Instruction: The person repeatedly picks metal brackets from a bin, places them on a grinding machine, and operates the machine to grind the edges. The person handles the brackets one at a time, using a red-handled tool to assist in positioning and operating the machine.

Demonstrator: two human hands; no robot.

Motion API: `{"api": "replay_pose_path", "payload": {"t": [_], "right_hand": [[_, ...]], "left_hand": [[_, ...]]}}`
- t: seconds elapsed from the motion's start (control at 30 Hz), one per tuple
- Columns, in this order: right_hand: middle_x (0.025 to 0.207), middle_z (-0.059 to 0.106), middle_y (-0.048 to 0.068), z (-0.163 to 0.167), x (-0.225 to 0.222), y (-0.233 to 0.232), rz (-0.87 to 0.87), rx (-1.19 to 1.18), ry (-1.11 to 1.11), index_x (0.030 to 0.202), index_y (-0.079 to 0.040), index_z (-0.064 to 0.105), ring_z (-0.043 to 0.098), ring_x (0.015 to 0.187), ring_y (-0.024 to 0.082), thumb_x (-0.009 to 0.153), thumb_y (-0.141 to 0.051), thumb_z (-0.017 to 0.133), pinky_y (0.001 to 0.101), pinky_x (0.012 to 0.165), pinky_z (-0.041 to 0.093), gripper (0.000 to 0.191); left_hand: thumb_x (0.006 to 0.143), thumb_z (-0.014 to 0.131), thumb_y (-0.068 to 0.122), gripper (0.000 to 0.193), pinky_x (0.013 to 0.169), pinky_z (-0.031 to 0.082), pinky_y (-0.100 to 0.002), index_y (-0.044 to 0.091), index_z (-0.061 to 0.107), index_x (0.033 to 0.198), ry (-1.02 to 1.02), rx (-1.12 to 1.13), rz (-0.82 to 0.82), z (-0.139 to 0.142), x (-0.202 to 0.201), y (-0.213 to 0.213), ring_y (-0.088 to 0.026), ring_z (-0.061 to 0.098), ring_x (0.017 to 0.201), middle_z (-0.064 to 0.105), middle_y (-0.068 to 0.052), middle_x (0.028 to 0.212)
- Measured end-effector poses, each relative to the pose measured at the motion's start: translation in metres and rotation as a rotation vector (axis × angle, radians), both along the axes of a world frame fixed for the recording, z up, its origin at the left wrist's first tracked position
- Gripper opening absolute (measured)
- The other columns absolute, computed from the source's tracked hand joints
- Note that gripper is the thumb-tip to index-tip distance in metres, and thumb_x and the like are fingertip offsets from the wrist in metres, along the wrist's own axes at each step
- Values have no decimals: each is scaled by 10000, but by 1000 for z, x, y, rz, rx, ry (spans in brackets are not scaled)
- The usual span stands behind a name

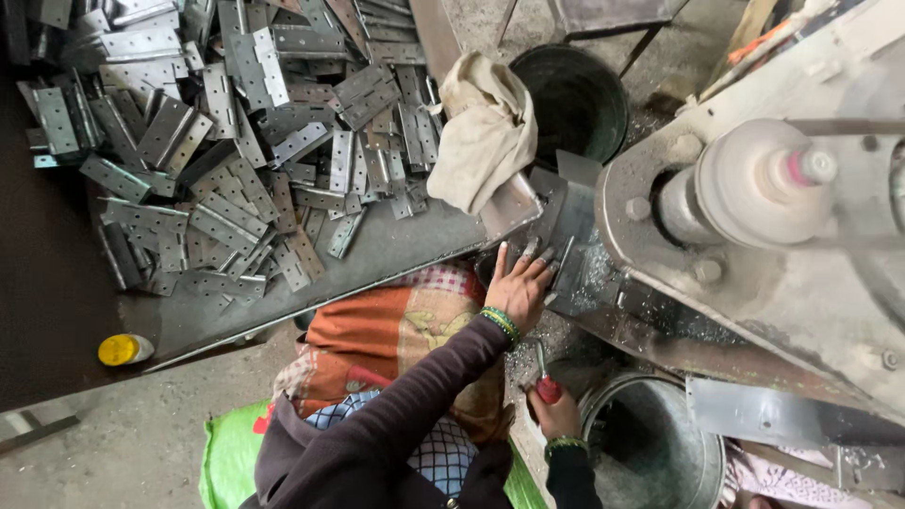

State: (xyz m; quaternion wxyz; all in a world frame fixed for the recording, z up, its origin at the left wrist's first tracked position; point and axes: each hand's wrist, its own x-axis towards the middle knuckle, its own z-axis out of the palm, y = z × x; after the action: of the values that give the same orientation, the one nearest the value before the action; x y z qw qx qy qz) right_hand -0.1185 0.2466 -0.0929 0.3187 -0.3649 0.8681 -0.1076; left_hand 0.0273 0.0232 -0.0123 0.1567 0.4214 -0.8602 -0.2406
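A small round container with a yellow lid (121, 350) lies at the dark table's near-left edge

Dark sleeves (green beaded bangles)

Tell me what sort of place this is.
Probably a small metalworking shop making hinges. A heap of steel hinges covers the table, a heavy grey machine stands on the right with metal shavings beneath it, and the left hand rests at its feed plate.
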Motion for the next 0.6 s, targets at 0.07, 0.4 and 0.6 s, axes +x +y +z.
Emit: {"api": "replay_pose_path", "payload": {"t": [0.07,0.4,0.6], "right_hand": [[953,798,157,27,-6,-11,13,110,-26,1094,-110,763,774,923,329,765,-564,759,419,844,577,561],[1026,761,190,-5,4,7,-11,-117,91,1160,-95,717,729,976,367,754,-575,771,437,835,555,630],[1000,792,193,18,-2,-7,-44,67,-21,1083,-101,759,758,955,371,732,-575,768,429,856,557,590]], "left_hand": [[909,607,293,547,1257,31,-689,83,548,1411,101,-95,43,-1,-3,-4,-287,354,1481,467,-93,1562],[828,553,206,598,1218,66,-594,51,536,1406,41,-168,99,3,-23,-4,-318,353,1454,428,-155,1562],[902,522,166,567,1283,70,-618,71,545,1461,-40,-53,52,6,-18,-4,-283,416,1446,484,-107,1525]]}}
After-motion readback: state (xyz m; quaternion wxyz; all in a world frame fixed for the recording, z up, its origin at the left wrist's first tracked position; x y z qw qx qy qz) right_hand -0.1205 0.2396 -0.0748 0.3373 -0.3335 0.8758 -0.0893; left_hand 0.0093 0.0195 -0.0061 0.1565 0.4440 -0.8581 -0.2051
